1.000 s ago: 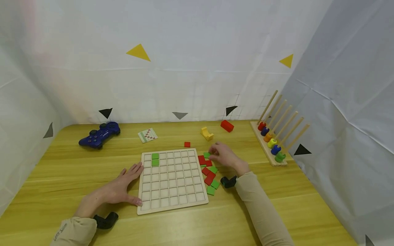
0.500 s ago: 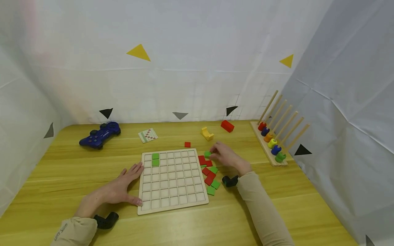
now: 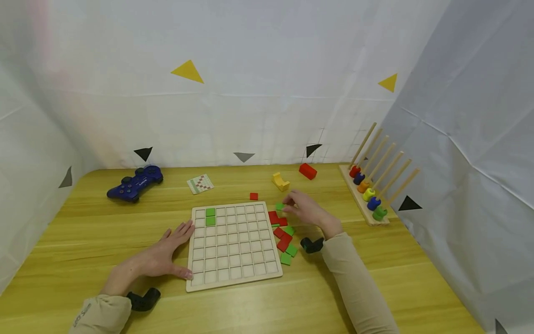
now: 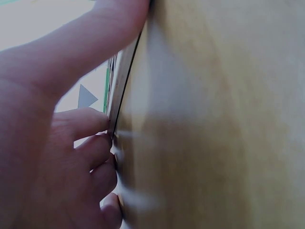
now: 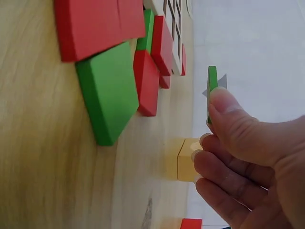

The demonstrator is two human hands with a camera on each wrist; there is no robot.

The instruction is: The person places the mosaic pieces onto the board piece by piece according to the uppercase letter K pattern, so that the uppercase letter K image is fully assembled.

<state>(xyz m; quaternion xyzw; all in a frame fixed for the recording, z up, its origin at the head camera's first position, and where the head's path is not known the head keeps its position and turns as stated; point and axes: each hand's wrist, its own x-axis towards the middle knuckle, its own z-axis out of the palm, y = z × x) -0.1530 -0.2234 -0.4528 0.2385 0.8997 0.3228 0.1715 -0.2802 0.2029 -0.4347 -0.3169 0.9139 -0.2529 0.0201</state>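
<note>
My right hand [image 3: 306, 211] pinches a square green tile [image 5: 212, 83] between thumb and fingers, lifted off the table beyond the loose tiles. Below it, a pile of red tiles [image 3: 285, 241] and green tiles [image 3: 286, 259] lies along the right side of a wooden grid board [image 3: 234, 281]. Two green tiles [image 3: 210, 216] fill neighbouring cells near the board's far left corner. With fingers spread, my left hand [image 3: 160, 256] rests against the board's left edge, its thumb at the near left corner.
A pattern card [image 3: 200, 183] and a single red tile [image 3: 254, 196] lie behind the board. Further right are a yellow curved block [image 3: 281, 182] and a red block [image 3: 308, 171]. A blue game controller [image 3: 135, 183] sits at left, a peg rack [image 3: 367, 199] at right.
My right hand has raised the green tile slightly up from the pile. My left hand and the board have stayed where they were.
</note>
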